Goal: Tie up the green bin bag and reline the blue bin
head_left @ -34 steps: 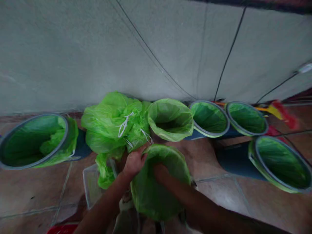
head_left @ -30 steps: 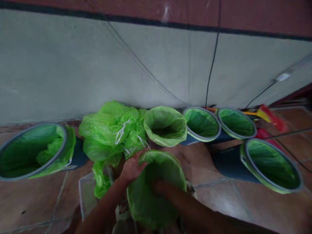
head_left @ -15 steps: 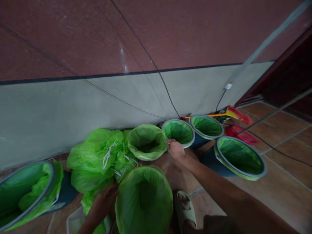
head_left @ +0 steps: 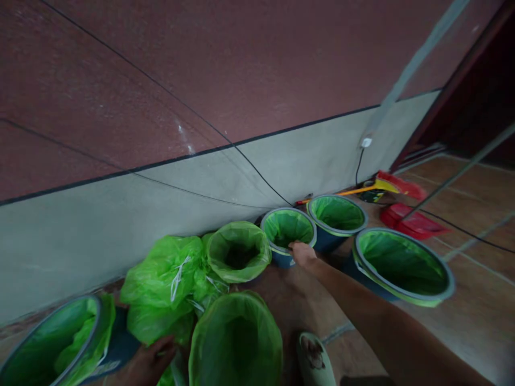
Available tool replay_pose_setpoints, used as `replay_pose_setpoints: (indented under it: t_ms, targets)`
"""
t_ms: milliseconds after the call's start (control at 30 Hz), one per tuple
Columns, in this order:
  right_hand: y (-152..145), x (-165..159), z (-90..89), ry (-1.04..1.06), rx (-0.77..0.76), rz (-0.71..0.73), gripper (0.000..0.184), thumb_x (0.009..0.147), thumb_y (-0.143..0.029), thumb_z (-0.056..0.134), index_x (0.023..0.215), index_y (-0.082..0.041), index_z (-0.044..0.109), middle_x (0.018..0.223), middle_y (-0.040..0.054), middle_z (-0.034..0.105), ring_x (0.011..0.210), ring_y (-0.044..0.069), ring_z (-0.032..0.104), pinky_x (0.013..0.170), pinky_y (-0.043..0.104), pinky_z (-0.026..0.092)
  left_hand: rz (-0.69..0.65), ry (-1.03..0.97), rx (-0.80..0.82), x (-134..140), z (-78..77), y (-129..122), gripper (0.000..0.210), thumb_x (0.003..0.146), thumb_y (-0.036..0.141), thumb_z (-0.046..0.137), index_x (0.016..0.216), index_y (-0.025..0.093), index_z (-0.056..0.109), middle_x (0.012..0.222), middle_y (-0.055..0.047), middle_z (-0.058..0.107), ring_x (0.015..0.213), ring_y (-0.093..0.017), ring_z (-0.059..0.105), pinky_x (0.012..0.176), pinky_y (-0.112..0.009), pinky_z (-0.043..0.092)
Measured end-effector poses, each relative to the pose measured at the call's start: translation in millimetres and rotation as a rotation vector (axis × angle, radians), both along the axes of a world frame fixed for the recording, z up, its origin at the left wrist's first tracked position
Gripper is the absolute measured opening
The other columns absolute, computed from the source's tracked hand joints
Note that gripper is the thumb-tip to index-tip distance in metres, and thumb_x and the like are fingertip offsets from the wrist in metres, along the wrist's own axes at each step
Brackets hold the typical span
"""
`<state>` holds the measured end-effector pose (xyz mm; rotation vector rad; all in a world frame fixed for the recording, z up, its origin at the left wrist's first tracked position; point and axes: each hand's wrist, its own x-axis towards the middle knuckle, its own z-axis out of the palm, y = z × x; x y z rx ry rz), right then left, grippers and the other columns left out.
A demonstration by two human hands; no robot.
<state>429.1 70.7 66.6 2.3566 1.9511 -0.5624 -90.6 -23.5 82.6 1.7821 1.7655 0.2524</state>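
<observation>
My right hand [head_left: 302,253] reaches to the near rim of a small blue trash can [head_left: 284,259] lined with a green bag; its fingers are closed at that rim. My left hand [head_left: 155,360] is low at the left, fingers loosely bent and apart, holding nothing visible. It hangs in front of a heap of green plastic bags [head_left: 163,276] with white drawstrings. Right of it stands a can covered by a green liner [head_left: 237,343], with no grey ring showing. Behind that is another green-lined can [head_left: 240,252] without a ring.
Ringed, lined cans stand at right [head_left: 402,265], far right by the wall [head_left: 337,214] and at left [head_left: 52,343]. A broom [head_left: 388,186] and red dustpan [head_left: 414,221] lie beyond. Cords [head_left: 261,177] hang along the wall [head_left: 193,187]. My slipper [head_left: 316,364] is on the tiled floor.
My right hand has moved from beside the ringless can to the ringed can's near rim. My left hand has drawn away from the front can, leftward and down. The view has tilted.
</observation>
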Motion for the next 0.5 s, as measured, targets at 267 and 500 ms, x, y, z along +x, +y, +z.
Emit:
replay_pose_setpoints:
  t_ms: [267,500]
  targets:
    - [-44,-17,9.0,0.059,0.073,0.105,0.031,0.092,-0.018,0.046,0.111,-0.015,0.069,0.119,0.0144,0.066,0.103,0.022,0.066,0.085,0.027,0.045,-0.021,-0.063,-0.143,45,59.4,-12,0.055,0.077,0.055,0.059,0.12,0.023,0.07,0.107,-0.007,0.076,0.098,-0.025,0.07,0.092,-0.036,0.054]
    - [-96,-59,-4.0,0.31,-0.117,0.084,0.019,0.083,-0.019,0.056,0.069,-0.017,0.069,0.083,0.0115,0.073,0.084,0.025,0.067,0.075,0.031,0.047,0.169,-0.031,-0.147,26,45.1,-42,0.039,0.076,0.043,0.057,0.098,0.015,0.074,0.107,-0.01,0.075,0.1,-0.026,0.068,0.09,-0.033,0.052]
